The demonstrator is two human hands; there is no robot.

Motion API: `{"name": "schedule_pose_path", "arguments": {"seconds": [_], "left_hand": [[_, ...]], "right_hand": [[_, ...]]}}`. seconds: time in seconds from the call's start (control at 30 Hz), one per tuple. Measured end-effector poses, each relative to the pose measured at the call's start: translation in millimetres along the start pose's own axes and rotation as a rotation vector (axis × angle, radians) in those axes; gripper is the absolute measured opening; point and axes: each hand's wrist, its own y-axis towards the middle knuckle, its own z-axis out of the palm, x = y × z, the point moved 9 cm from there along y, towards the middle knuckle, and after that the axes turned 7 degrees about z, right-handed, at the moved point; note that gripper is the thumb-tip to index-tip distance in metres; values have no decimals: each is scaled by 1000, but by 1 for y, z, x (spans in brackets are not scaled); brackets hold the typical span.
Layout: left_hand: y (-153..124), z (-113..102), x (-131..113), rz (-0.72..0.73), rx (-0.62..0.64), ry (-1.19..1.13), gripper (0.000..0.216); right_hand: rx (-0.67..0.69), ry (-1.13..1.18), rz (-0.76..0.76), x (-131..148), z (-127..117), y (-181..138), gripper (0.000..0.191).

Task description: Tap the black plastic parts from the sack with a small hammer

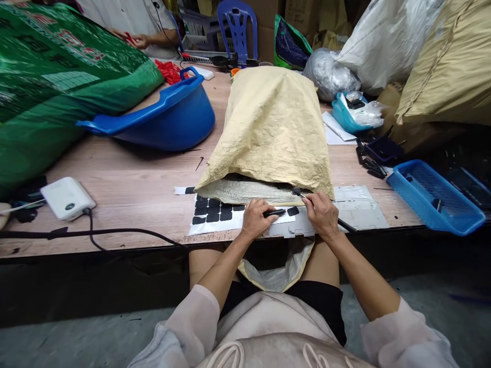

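My left hand (256,219) is closed around a small black oblong piece (275,212) just over the table's front edge. My right hand (322,213) grips a thin rod-like tool with a round black head (296,191) and a dark handle (347,225) that sticks out behind the palm. Under and left of my left hand lies a white sheet with rows of black rounded-square stickers (213,216). A single black sticker (293,211) sits between my hands. Right behind them, a tan woven sack (276,122) lies with its silvery-lined mouth toward me.
On the left are a blue basin (164,120), a large green sack (65,76) and a white box with a cable (68,198). To the right stand a blue basket (435,197) and a teal basket (345,116). Another open bag (282,278) hangs at my lap. A co-worker's hands (140,41) hold red material.
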Motion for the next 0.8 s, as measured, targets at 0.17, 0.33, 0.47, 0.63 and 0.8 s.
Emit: {"name": "schedule_pose_path", "arguments": {"seconds": [0.17,0.33,0.47,0.63,0.8], "left_hand": [[-1,0,-1,14,36,-8,11],[-1,2,1,20,60,11,14],[0,-3,-4,36,44,12,17],[-38,-4,-44,231,96,-90,26],[-111,62,-43,198,492,-141,30]], "right_hand": [[134,-10,-132,-21,26,13,27],[162,-18,-143,-24,34,10,23],[192,-53,-130,-22,38,10,19],[202,-72,-124,-23,41,11,20],[211,-68,-123,-25,43,11,20]]}}
